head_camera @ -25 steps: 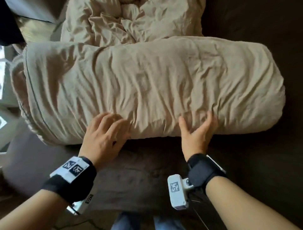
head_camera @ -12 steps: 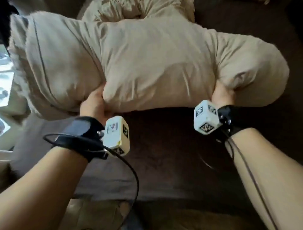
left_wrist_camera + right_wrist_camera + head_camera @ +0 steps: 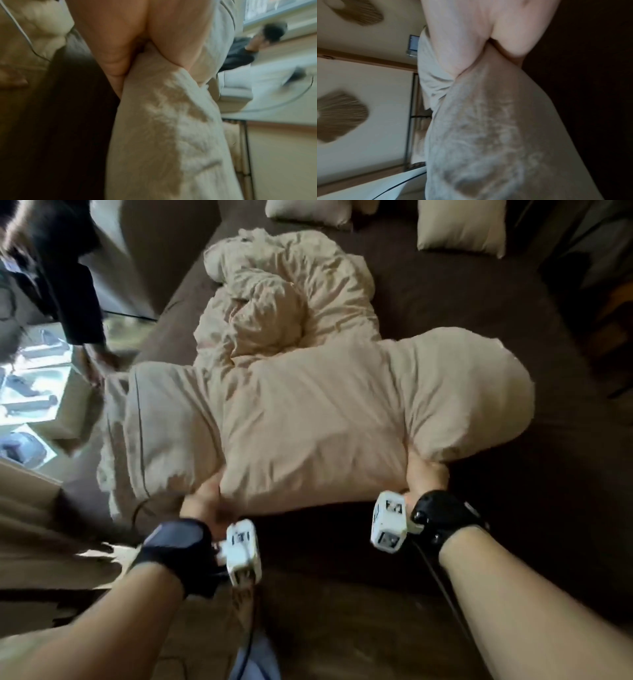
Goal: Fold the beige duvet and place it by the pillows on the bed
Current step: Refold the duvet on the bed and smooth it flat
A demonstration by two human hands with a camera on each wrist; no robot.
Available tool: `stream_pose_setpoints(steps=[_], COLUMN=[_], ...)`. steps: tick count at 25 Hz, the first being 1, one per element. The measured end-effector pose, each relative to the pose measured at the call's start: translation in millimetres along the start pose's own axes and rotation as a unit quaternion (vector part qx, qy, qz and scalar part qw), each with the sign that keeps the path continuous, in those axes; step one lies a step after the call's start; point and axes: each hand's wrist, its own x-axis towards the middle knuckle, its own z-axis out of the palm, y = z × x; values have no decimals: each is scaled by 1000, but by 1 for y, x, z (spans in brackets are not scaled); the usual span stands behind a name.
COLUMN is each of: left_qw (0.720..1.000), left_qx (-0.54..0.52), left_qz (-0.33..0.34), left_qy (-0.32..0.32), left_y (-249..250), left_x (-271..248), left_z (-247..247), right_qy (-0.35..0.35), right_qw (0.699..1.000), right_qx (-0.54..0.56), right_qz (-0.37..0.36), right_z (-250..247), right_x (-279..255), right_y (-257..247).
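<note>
L hand (image 3: 145, 40) fills top centre, fingers (image 3: 116, 65) and thumb clamped on a thick bunch of beige duvet (image 3: 163, 135); fabric squeezed betw. them and hanging down through mid-frame, crumpled w/ bright patches. Dark brown bed (image 3: 68, 121) surface just left of it. Far left: more pale fabric w/ a thin cable (image 3: 20, 29) across it. Right bkgd blurred: another person (image 3: 248, 44) in dark top, glass worktop (image 3: 274, 94) on thin metal legs.
</note>
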Motion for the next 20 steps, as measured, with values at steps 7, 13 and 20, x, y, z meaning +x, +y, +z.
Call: stream_pose_setpoints(steps=[7,13,20], left_qw=[868,610,524], left_qx=[497,656,838], left_qz=[-5,445,147], left_qy=[-14,6,-35], left_y=[-34,117,180], left_x=[-2,1,150], left_z=[-33,46,0], right_qy=[-70,-77,-179], right_qw=[942,772,695], right_qx=[-327,-538,-682], right_qz=[-14,-330,-142], right_z=[-36,34,146], right_x=[21,-16,90], right_y=[92,-65,-56])
